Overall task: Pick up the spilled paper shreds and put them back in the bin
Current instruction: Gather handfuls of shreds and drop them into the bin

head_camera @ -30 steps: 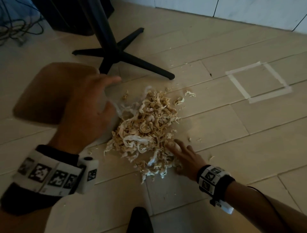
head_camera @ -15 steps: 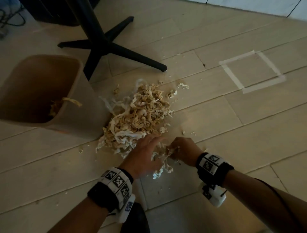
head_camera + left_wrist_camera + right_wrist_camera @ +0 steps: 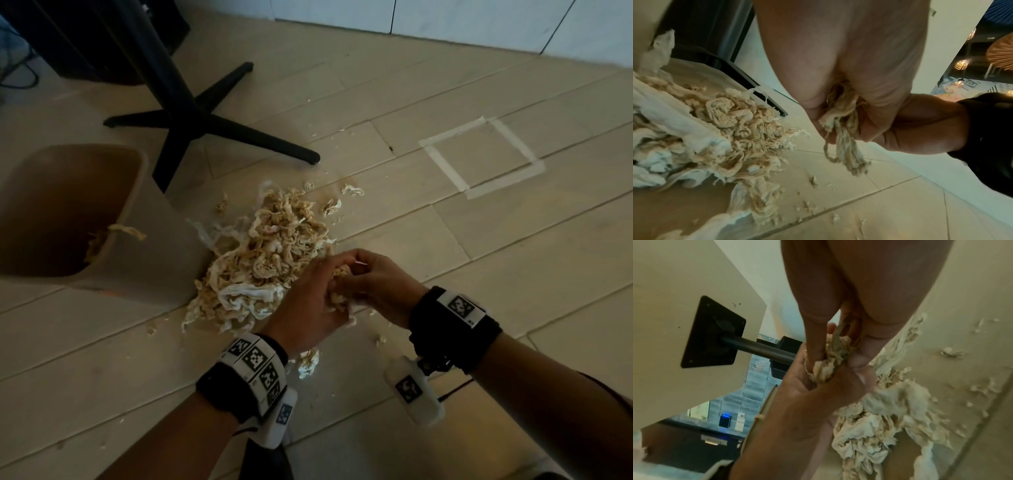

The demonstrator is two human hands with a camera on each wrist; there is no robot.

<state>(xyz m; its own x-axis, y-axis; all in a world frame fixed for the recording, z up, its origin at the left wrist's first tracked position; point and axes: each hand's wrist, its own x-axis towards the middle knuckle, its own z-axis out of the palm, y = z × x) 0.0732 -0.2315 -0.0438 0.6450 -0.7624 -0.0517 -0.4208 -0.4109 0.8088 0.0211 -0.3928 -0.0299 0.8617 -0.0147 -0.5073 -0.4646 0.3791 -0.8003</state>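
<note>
A heap of beige and white paper shreds (image 3: pixel 267 246) lies on the floor against the tan bin (image 3: pixel 137 178), which stands at the left with a few shreds inside. At the heap's near right edge my left hand (image 3: pixel 308 301) and right hand (image 3: pixel 376 281) are pressed together, fingers curled round one clump of shreds (image 3: pixel 339 274). In the left wrist view the clump (image 3: pixel 842 116) hangs out from under my palm, with the right hand (image 3: pixel 916 126) against it. In the right wrist view the clump (image 3: pixel 830 358) is squeezed between both hands, just off the heap (image 3: pixel 879 410).
A black four-legged table base (image 3: pixel 205 116) stands behind the bin and heap. A taped square (image 3: pixel 479 157) marks the floor at the right. Small scraps (image 3: pixel 352 190) lie beyond the heap and a small tuft (image 3: pixel 308 363) near my left wrist. A white wall runs along the back.
My left hand came down from the bin to the heap's near edge and met the right hand. Both hands have closed on a clump of shreds.
</note>
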